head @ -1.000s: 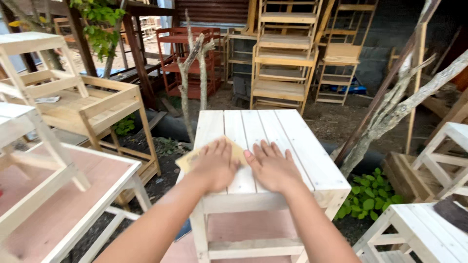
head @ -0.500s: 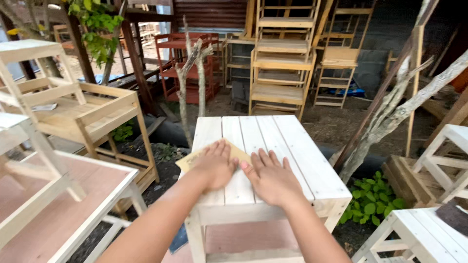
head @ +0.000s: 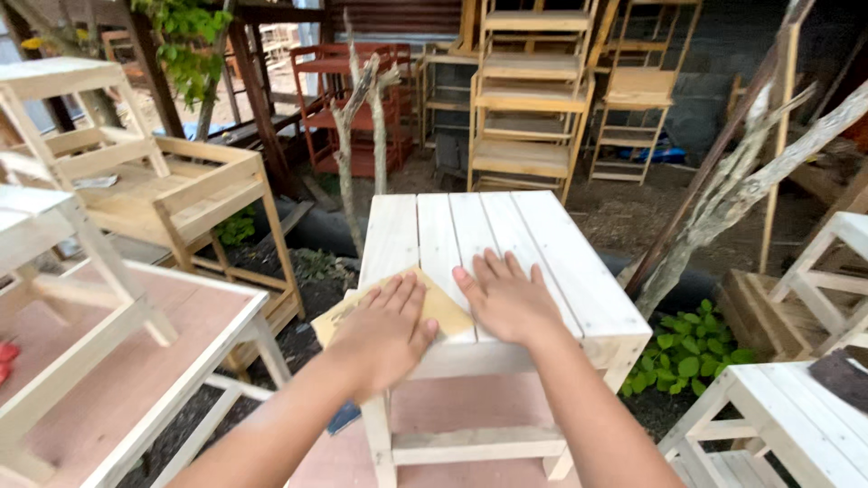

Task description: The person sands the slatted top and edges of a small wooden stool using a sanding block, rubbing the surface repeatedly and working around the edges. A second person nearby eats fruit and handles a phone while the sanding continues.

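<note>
A small white slatted wooden table [head: 542,244] stands right in front of me. My left hand [head: 384,330] lies flat on a tan sheet of sandpaper [head: 443,312] at the table's near left corner, with part of the sheet hanging over the edge. My right hand [head: 506,298] rests palm down on the slats just to the right, fingers spread, its thumb beside the sandpaper.
A pink-topped white table [head: 127,361] stands at the near left, unpainted wooden frames [head: 172,190] behind it. Stacked wooden shelves [head: 529,99] and red racks [head: 334,99] fill the back. Bare branches [head: 723,208] lean at right; a white stool [head: 787,416] is at near right.
Both hands have slid toward the table's near left corner, bringing the sandpaper with them. The view has shifted slightly.
</note>
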Available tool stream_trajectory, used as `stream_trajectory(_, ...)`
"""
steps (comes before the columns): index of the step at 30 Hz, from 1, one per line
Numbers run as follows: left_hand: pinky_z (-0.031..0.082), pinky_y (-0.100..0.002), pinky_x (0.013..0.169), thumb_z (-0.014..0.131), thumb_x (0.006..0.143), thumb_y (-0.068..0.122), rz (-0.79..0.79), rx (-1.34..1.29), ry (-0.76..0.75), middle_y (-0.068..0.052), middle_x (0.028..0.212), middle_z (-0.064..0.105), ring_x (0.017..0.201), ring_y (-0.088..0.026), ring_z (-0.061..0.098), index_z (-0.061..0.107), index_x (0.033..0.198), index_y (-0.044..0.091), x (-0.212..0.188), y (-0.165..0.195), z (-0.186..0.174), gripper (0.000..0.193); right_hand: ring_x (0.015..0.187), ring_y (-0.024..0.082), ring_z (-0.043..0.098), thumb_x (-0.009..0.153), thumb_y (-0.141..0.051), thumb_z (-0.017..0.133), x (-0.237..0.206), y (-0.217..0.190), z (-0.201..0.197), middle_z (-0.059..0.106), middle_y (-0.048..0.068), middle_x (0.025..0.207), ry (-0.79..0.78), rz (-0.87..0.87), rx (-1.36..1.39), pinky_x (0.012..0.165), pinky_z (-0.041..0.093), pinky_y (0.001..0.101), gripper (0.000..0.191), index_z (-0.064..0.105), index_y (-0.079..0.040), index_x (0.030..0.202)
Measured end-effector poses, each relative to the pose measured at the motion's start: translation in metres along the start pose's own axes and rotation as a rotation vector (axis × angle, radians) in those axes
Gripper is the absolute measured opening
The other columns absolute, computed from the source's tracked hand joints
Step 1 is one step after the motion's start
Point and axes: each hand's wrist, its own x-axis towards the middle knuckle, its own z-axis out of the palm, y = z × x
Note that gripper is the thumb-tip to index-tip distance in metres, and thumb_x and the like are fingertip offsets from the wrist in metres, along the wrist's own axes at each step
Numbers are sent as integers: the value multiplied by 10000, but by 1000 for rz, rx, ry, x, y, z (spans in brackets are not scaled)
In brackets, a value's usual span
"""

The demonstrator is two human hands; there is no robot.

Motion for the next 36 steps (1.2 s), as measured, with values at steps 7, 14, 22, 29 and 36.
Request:
stream_trajectory(7, 67, -437, 1243, 191, 1049, 460, -3, -52, -41, -160, 1691, 85, 1567, -309, 46, 169, 1586, 10, 5, -10, -8, 701, 1573, 280, 91, 977, -671, 130, -5, 0, -2, 128, 26, 1706, -3, -15, 2, 1256, 90, 513, 800, 272, -188, 1599)
stream_trajectory(14, 65, -443, 1253, 189, 1049, 489, -131, -69, -13, -132, 1706, 30, 1577, -293, 13, 121, 1607, 34, 97, -46, -16, 724, 1581, 252, 58, 959, -691, 75, -5, -2, 5, 103, 1, 1710, -53, 14, -26, 1269, 72, 465, 814, 243, -232, 1610)
stream_trajectory(22, 97, -422, 1268, 233, 1060, 520, -225, -91, 61, -260, 1680, 81, 1574, -373, 49, 170, 1584, -60, 91, -45, -14, 784, 1576, 237, 83, 950, -693, 97, -1, 1, 0, 119, -17, 1709, -18, 4, -12, 1263, 86, 481, 809, 256, -249, 1607)
stream_trajectory(29, 59, -407, 1257, 214, 1065, 510, -134, -70, 53, -300, 1661, 48, 1567, -388, 1, 144, 1558, -109, -8, -9, -2, 794, 1575, 255, 110, 956, -704, 114, -3, -1, 0, 142, 6, 1707, 11, -5, -13, 1264, 106, 489, 816, 300, -235, 1596)
stream_trajectory(36, 67, -405, 1262, 218, 1049, 537, -218, -135, 42, -263, 1674, 59, 1571, -363, 30, 154, 1568, -81, 61, -28, -10, 810, 1571, 273, 108, 956, -708, 97, -7, 0, 1, 149, 26, 1702, 4, -14, -31, 1262, 115, 483, 824, 309, -230, 1593)
